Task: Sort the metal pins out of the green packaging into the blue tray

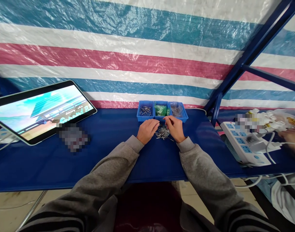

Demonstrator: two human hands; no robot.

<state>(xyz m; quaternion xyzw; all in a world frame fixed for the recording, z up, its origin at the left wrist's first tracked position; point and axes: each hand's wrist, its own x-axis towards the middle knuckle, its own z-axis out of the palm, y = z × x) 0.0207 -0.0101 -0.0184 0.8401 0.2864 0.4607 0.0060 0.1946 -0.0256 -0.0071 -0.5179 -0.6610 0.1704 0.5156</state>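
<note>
Between my two hands, a loose pile of thin metal pins or screws lies on the blue table with a crumpled clear plastic bag among it. My left hand is at the pile's left, its fingers curved and pressed together; whatever they hold is hidden. At the right of the pile, my right hand is closed in a pinch, and what sits in it is too small to make out. Just beyond are three joined blue bins: the left bin has similar metal pieces, the middle a green plastic bag, the right a clear bag.
A large tablet leans at the left, near a blurred patch on the blue table. At the right are a white power strip with cables, white parts and another person's arm. A striped tarp hangs behind, beside a blue metal frame.
</note>
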